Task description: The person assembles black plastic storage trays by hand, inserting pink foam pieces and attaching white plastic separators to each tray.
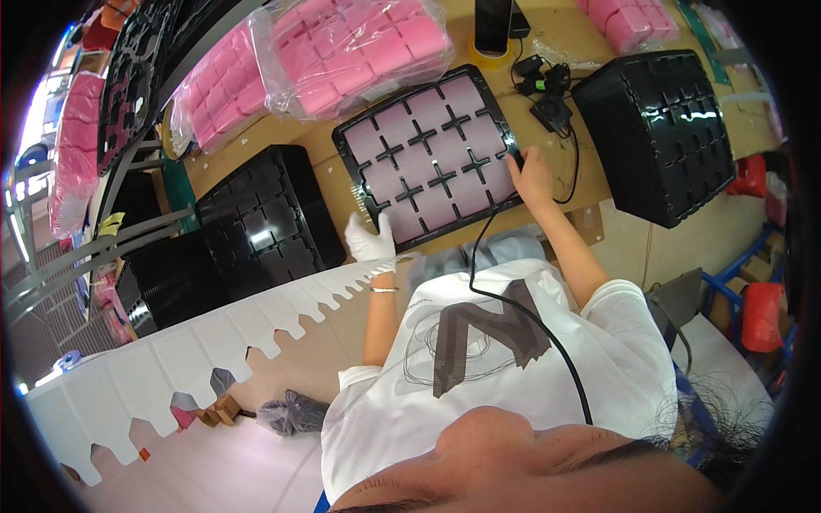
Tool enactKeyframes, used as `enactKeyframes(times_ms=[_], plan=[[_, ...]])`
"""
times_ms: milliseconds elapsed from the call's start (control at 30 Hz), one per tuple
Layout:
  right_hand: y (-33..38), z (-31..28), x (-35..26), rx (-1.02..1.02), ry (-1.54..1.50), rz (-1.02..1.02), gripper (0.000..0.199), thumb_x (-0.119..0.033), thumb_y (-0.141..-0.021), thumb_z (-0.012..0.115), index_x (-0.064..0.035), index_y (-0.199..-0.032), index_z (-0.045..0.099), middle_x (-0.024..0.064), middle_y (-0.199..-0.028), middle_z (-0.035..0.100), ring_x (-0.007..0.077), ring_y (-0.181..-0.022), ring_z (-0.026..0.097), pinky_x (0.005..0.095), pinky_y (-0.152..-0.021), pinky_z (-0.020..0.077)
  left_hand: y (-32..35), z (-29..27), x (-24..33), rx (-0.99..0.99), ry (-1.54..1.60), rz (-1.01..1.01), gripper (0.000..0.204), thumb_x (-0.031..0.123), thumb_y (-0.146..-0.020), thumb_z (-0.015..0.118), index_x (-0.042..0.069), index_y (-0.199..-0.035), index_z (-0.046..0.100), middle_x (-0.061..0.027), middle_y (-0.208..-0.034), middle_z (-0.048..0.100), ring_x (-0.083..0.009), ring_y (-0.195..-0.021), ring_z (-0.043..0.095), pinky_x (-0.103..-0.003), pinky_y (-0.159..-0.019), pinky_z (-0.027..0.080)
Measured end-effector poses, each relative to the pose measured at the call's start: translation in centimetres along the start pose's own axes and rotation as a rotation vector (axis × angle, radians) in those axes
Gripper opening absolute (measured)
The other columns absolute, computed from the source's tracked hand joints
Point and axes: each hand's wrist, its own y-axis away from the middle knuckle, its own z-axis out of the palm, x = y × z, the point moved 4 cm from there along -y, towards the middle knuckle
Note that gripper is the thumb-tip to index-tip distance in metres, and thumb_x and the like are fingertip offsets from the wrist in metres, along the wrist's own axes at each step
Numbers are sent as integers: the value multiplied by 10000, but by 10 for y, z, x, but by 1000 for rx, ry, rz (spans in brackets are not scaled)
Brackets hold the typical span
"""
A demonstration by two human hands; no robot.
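Note:
A black plastic tray (442, 173) lies on the brown work surface before me. Pale pink-mauve pieces fill it, parted by black cross-shaped ribs. At its near left corner is my left hand (371, 240), in a white glove, thumb and fingers spread apart. My bare right hand (532, 178) has its fingers closed on the tray's right rim; the fingertips are partly hidden. A stack of black trays (269, 222) stands just left of the left hand. Another tall stack of black trays (658, 137) is to the right of my right hand.
Pink pieces in clear plastic bags (355, 56) lie behind the tray. A phone (493, 26) stands by a roll of yellow tape (492, 57). Black adapters with cables (547, 90) lie right of it. A white notched strip (205, 342) runs along the near left.

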Motion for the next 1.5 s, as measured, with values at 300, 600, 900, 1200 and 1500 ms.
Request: enactKeyframes(times_ms=[300, 600, 900, 1200, 1500], plan=[[-63, 28, -91, 54, 17, -712, 458, -258, -951, 536, -47, -1356, 493, 136, -1426, 482, 251, -1336, 433, 450, -1127, 306, -85, 64, 75, -374, -258, 551, 653, 390, -946, 525, 12, -1453, 359, -198, -1519, 347, -339, -1408, 324, -497, -1134, 260], [-116, 55, -82, 113, 428, -591, 502, -313, -985, 384, -80, -1423, 458, 54, -1509, 414, 149, -1403, 349, 494, -1202, 90, -126, 105, 65, -398, -612, 369, 669, 483, -1007, 304, 39, -1507, 295, -133, -1589, 249, -238, -1458, 258, -506, -1177, 151], [-120, 47, -80, 88, 371, -690, 455, -237, -942, 481, -22, -1341, 517, 113, -1401, 518, 231, -1320, 454, 487, -1179, 198, -135, 82, 87, -359, -464, 431, 646, 430, -974, 433, -56, -1400, 423, -234, -1468, 416, -349, -1383, 363, -492, -1148, 229], [66, -21, 13, -293, 140, -908, 467, -216, -917, 578, -25, -1341, 527, 114, -1431, 491, 245, -1318, 464, 414, -1118, 334, 51, 25, 3, -712, -394, 603, 662, 410, -949, 466, 15, -1468, 359, -182, -1556, 294, -292, -1444, 266, -525, -1170, 149], [82, -19, 11, -178, 416, -728, 426, -311, -943, 540, -11, -1236, 617, 106, -1343, 580, 217, -1311, 470, 481, -1167, 238, 54, -6, 21, -643, -340, 718, 495, 310, -927, 496, -1, -1308, 551, -172, -1405, 513, -277, -1313, 467, -520, -1088, 308]])
